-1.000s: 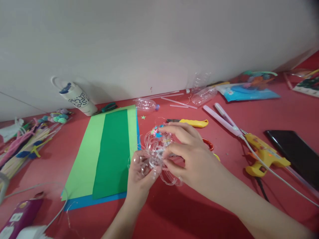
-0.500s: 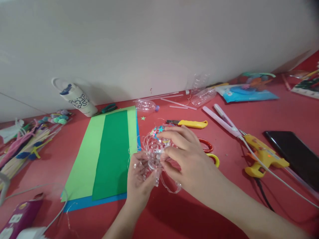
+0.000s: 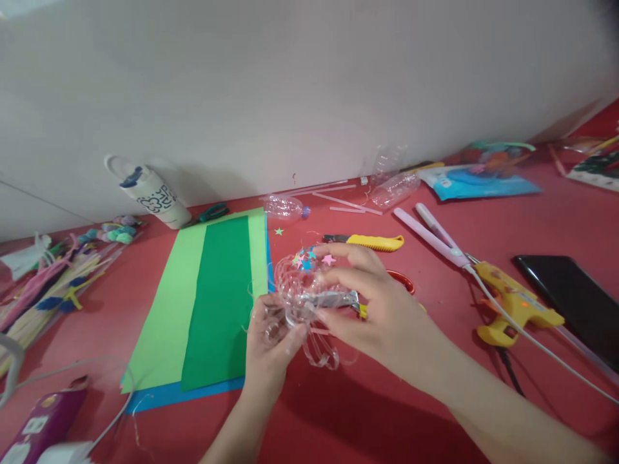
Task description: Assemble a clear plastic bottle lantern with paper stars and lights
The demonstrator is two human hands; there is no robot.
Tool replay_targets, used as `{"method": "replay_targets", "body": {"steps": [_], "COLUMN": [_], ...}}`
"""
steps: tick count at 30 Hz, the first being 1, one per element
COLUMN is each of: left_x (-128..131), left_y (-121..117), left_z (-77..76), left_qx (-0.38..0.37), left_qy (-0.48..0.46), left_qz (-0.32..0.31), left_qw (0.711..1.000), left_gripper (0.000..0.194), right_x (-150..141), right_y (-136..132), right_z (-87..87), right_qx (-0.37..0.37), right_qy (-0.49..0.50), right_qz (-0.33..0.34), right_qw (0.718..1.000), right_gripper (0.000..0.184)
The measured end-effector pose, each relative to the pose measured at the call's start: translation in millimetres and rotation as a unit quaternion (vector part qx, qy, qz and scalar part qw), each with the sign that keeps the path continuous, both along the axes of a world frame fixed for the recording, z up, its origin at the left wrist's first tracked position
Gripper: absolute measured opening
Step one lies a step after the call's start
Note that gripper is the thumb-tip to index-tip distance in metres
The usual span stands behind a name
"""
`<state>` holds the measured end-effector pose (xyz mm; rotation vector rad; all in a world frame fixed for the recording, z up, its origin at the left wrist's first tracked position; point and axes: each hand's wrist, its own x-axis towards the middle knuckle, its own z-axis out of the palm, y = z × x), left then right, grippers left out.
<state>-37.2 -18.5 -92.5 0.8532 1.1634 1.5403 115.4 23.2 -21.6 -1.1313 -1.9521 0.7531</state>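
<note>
A tangle of clear curled plastic strips (image 3: 294,293) is gripped by my left hand (image 3: 271,341), its thumb pressed against the lower middle. My right hand (image 3: 382,296) is on the right side of the tangle, fingers spread and thumb apart from them; its fingertips are at the strips, though contact is hard to tell. Small pink, blue and green stars (image 3: 305,261) lie just beyond the strips. Between my right fingers show the metal blades of scissors (image 3: 336,298) on the table, whose red handle (image 3: 402,281) sticks out behind the hand.
Green and blue sheets (image 3: 222,303) lie to the left. Beyond the hands are a yellow cutter (image 3: 374,242) and clear bottle pieces (image 3: 285,207). At right are a pink flat iron (image 3: 430,238), a yellow glue gun (image 3: 512,303) with cables, and a black phone (image 3: 565,290).
My right hand has opened from a pinch on the strips and drawn slightly right, baring the scissor blades and a pink star. My left hand keeps its hold.
</note>
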Motion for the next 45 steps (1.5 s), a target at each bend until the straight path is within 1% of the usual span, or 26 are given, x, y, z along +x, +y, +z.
{"method": "replay_targets", "body": {"steps": [3, 6, 8, 11, 16, 18, 21, 23, 24, 26, 29, 31, 33, 34, 36, 40, 42, 45], "left_x": [-1, -1, 0, 1, 2, 2, 2, 2, 2, 2, 0, -1, -2, -2, -2, 1, 2, 3], "left_y": [0, -1, -1, -1, -1, -1, -1, -1, -1, -1, 0, 0, 1, 1, 1, 0, 0, 0], "left_z": [0.7, 1.4, 1.9, 2.3, 1.8, 1.9, 2.6, 2.4, 2.0, 1.0, 1.1, 2.7, 5.2, 6.5, 9.2, 15.6, 20.0, 25.9], "left_qx": [-0.001, 0.003, 0.006, -0.002, -0.019, -0.016, -0.004, 0.003, 0.008, 0.012, 0.001, -0.012, -0.013, -0.007, 0.004, -0.012, -0.012, -0.009], "left_qy": [-0.021, -0.037, -0.041, -0.043, -0.022, -0.01, 0.005, 0.003, 0.0, -0.009, -0.034, -0.051, -0.062, -0.069, -0.086, -0.104, -0.115, -0.133], "left_qz": [-0.018, -0.031, -0.037, -0.04, -0.016, -0.005, -0.004, -0.011, -0.015, -0.016, -0.007, -0.013, -0.035, -0.044, -0.049, -0.046, -0.062, -0.099], "left_qw": [1.0, 0.999, 0.998, 0.998, 0.999, 1.0, 1.0, 1.0, 1.0, 1.0, 0.999, 0.999, 0.997, 0.997, 0.995, 0.993, 0.991, 0.986], "left_gripper": [0.032, 0.033, 0.032, 0.03, 0.034, 0.035, 0.035, 0.036, 0.037, 0.036, 0.035, 0.038, 0.039, 0.039, 0.037, 0.036, 0.036, 0.033], "right_x": [6, 12, 14, 15, 13, 11, 9, 7, 7, 8, 14, 19, 24, 26, 29, 29, 29, 28], "right_y": [3, 6, 5, 1, -9, -11, -13, -13, -13, -13, -13, -13, -14, -15, -16, -15, -14, -12], "right_z": [7.6, 13.4, 16.0, 19.2, 22.2, 20.9, 16.5, 13.4, 12.3, 11.7, 15.8, 21.1, 26.7, 29.1, 32.3, 34.6, 36.8, 42.2], "right_qx": [-0.06, -0.082, -0.067, -0.026, 0.081, 0.082, 0.041, 0.013, 0.002, -0.008, 0.012, 0.041, 0.07, 0.082, 0.098, 0.104, 0.118, 0.149], "right_qy": [0.021, 0.031, 0.032, 0.021, 0.005, -0.023, -0.051, -0.044, -0.037, -0.024, -0.035, -0.049, -0.06, -0.06, -0.047, -0.014, -0.028, -0.065], "right_qz": [-0.008, -0.026, -0.035, -0.026, -0.038, -0.01, 0.033, 0.049, 0.057, 0.077, 0.113, 0.134, 0.154, 0.156, 0.132, 0.056, 0.041, 0.032], "right_qw": [0.998, 0.996, 0.997, 0.999, 0.996, 0.996, 0.997, 0.998, 0.998, 0.997, 0.993, 0.989, 0.984, 0.983, 0.985, 0.993, 0.992, 0.986], "right_gripper": [0.024, 0.018, 0.015, 0.013, 0.015, 0.016, 0.015, 0.016, 0.019, 0.031, 0.049, 0.053, 0.055, 0.055, 0.05, 0.027, 0.02, 0.018]}}
